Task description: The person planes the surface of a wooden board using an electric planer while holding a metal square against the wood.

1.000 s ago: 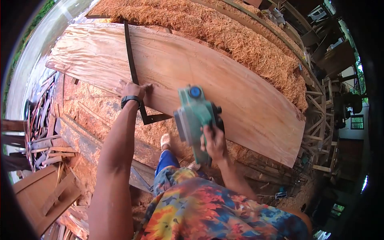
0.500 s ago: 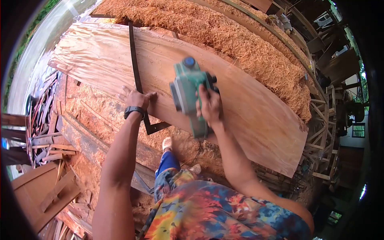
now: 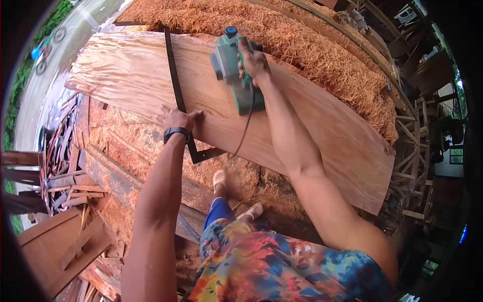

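Note:
A wide wooden plank (image 3: pixel 322 131) lies across the view. My right hand (image 3: pixel 253 63) is wrapped round the handle of a green power planer (image 3: pixel 234 63), which sits near the plank's far edge, its cord hanging down toward me. With fingers spread, my left hand (image 3: pixel 177 119) presses on the plank's near edge, beside a dark metal bar (image 3: pixel 173 73) that crosses the plank and bends at its near end. A black band is on the left wrist.
Wood shavings (image 3: pixel 312 45) are heaped beyond the plank. Scrap wood (image 3: pixel 60 146) and a brown panel (image 3: pixel 48 246) lie at the left. My feet stand on the near side. A cyclist (image 3: pixel 45 50) is on the road at upper left.
My right hand has pushed the planer away from me across the plank to its far edge. My left hand stays at the near edge. A cyclist has come into view.

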`<state>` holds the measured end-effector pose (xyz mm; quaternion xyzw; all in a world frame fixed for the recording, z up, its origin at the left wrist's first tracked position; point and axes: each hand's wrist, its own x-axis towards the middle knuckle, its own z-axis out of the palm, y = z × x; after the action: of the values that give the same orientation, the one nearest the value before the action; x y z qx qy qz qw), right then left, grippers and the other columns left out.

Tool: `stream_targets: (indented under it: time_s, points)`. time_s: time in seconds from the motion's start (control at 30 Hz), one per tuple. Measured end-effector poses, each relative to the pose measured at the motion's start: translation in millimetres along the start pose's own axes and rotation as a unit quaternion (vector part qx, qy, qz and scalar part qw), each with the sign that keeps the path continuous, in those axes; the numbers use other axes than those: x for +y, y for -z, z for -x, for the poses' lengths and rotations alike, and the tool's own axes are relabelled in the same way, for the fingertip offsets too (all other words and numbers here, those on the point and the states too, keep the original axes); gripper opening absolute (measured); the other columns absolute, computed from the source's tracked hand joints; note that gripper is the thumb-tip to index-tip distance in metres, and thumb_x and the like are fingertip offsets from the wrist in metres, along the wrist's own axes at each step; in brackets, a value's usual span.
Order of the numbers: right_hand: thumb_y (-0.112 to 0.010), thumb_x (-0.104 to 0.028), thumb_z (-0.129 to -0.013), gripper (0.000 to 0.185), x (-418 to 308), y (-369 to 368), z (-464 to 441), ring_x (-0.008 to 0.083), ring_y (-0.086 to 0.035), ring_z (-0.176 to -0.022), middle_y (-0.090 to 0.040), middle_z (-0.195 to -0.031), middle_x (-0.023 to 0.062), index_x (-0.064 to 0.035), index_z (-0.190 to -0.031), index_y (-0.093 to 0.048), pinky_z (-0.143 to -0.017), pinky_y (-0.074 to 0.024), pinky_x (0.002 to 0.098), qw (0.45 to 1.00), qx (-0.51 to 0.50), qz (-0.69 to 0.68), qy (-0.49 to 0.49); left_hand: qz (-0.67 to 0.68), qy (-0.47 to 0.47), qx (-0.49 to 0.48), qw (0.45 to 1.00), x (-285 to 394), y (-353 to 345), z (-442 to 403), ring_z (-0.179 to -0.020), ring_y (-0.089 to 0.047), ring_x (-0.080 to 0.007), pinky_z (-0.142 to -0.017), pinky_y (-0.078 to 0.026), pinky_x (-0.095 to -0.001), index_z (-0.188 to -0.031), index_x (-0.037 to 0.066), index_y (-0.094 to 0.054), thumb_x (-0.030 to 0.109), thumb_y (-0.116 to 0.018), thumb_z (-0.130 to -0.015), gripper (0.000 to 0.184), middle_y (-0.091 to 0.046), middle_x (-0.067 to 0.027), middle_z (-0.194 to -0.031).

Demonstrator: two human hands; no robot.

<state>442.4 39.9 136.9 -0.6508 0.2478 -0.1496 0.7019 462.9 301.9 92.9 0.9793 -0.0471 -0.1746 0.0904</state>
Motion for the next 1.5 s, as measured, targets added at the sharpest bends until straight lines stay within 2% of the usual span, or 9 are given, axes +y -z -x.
stream_targets:
  time_s: [0.27,0.3,0.43,0.67,0.83,0.93,1.13,1.27,1.5]
  points:
    - [-0.049,-0.051,-0.102,0.049,41,62,254,0.0109,-0.043,-0.040,-0.047,-0.053,0.0017,-0.0034,-0.093,-0.056,-0.040,-0.0388,0.0276,0.999,-0.007,0.009,-0.042,0.022,-0.019,0.001,1.000,1,4,8,-0.147,-0.020,-0.0482,-0.123,-0.008,-0.0507,-0.126,-0.015,-0.057,0.069,-0.072,-0.074,0.100,-0.022,-0.0354,-0.156]
    - [-0.055,-0.050,-0.099,0.049,41,68,286,0.0103,-0.048,-0.040,-0.048,-0.053,0.0006,-0.0023,-0.088,-0.057,-0.037,-0.0375,0.0274,0.999,0.013,-0.004,-0.052,0.044,-0.010,0.007,0.999,3,7,14,-0.147,-0.020,-0.0479,-0.123,-0.006,-0.0511,-0.126,-0.016,-0.057,0.067,-0.072,-0.075,0.099,-0.022,-0.0356,-0.156]
    - [-0.052,-0.043,-0.102,0.042,53,84,360,0.0072,-0.048,-0.045,-0.048,-0.056,-0.0016,-0.0012,-0.106,-0.060,-0.043,-0.0405,0.0245,0.999,0.006,-0.003,-0.054,0.056,-0.016,0.030,0.998,0,-3,9,-0.146,-0.018,-0.0520,-0.122,-0.009,-0.0521,-0.127,-0.015,-0.056,0.065,-0.074,-0.075,0.097,-0.022,-0.0334,-0.157]
    - [-0.053,-0.046,-0.102,0.043,39,72,299,0.0067,-0.047,-0.044,-0.047,-0.056,-0.0038,-0.0055,-0.115,-0.061,-0.041,-0.0396,0.0243,0.998,-0.009,0.022,-0.055,0.045,-0.011,0.032,0.998,2,-4,7,-0.145,-0.016,-0.0544,-0.122,-0.012,-0.0522,-0.126,-0.016,-0.056,0.063,-0.075,-0.074,0.097,-0.020,-0.0332,-0.157]
    - [-0.055,-0.052,-0.099,0.048,25,45,181,0.0087,-0.047,-0.041,-0.048,-0.053,-0.0004,-0.0052,-0.092,-0.060,-0.038,-0.0381,0.0265,0.999,0.002,0.013,-0.037,0.029,-0.015,0.046,0.998,-1,-11,0,-0.145,-0.015,-0.0551,-0.122,-0.015,-0.0502,-0.127,-0.016,-0.056,0.064,-0.075,-0.074,0.098,-0.018,-0.0325,-0.158]
    - [-0.056,-0.058,-0.096,0.055,18,30,102,0.0101,-0.047,-0.041,-0.049,-0.055,0.0011,-0.0038,-0.088,-0.058,-0.038,-0.0382,0.0271,1.000,-0.002,0.015,-0.013,0.014,-0.010,0.024,1.000,-1,-9,-1,-0.146,-0.014,-0.0527,-0.123,-0.003,-0.0521,-0.128,-0.013,-0.057,0.067,-0.072,-0.074,0.097,-0.021,-0.0311,-0.158]
    - [-0.056,-0.063,-0.093,0.062,6,14,-14,0.0143,-0.049,-0.044,-0.053,-0.060,0.0058,-0.0013,-0.085,-0.058,-0.041,-0.0441,0.0311,0.999,-0.009,0.011,0.029,-0.013,-0.039,0.034,0.999,-2,-7,-2,-0.142,-0.029,-0.0512,-0.122,-0.013,-0.0508,-0.121,-0.016,-0.060,0.071,-0.071,-0.074,0.099,-0.024,-0.0374,-0.154]
    - [-0.057,-0.062,-0.093,0.061,7,14,-5,0.0150,-0.048,-0.044,-0.053,-0.062,0.0055,-0.0016,-0.089,-0.059,-0.042,-0.0445,0.0316,1.000,0.000,-0.004,-0.014,-0.021,-0.008,0.033,0.999,-8,-21,-18,-0.148,-0.021,-0.0417,-0.122,-0.006,-0.0558,-0.131,-0.008,-0.058,0.071,-0.069,-0.074,0.098,-0.028,-0.0271,-0.157]
    - [-0.052,-0.060,-0.097,0.059,32,51,188,0.0122,-0.047,-0.040,-0.050,-0.055,0.0020,-0.0017,-0.089,-0.058,-0.039,-0.0389,0.0276,0.999,0.006,0.012,-0.032,-0.021,-0.021,0.007,1.000,-3,-8,-5,-0.150,-0.018,-0.0405,-0.122,-0.003,-0.0555,-0.130,-0.009,-0.058,0.070,-0.067,-0.077,0.095,-0.026,-0.0327,-0.156]
